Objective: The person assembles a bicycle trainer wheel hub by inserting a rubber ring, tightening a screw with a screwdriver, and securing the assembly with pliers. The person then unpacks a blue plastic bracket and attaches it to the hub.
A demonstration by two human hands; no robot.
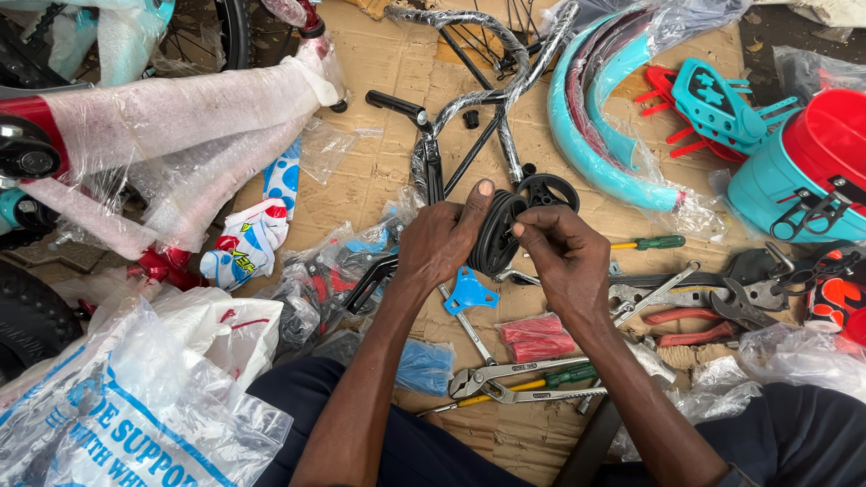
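Head view: flattened brown cardboard (pixel 379 81) on the ground serves as the surface, littered with bike parts, tools and plastic wrap. Person seated, looking down at both hands near centre.

Left hand (pixel 442 239) grips a small black wheel (pixel 498 233), fingers wrapped around its left edge, thumb up along the top rim. Right hand (pixel 564 252) is at the wheel's right face, fingertips pinched narrow at the hub; whatever they pinch is too small to tell. Wheel is held upright above the cardboard, just in front of a second black wheel (pixel 550 189) lying behind it.

Below the hands: blue bracket (pixel 469 293), red grips in a bag (pixel 537 338), slip-joint pliers (pixel 505 374) with green-yellow handles. Right of the hands: green-handled screwdriver (pixel 654 243), spanners and red-handled pliers (pixel 690 329) in a heap.

Top right: teal mudguards (pixel 586 135) in plastic, teal and red chain guard pieces (pixel 713 104), teal-and-red basket (pixel 798 171). Top centre: wrapped handlebar (pixel 478 54) and black frame tubing. Left: red bike frame (pixel 171 117) wrapped in foam and plastic, black tyre (pixel 32 316) at the edge, white printed plastic bag (pixel 126 397) bottom left.
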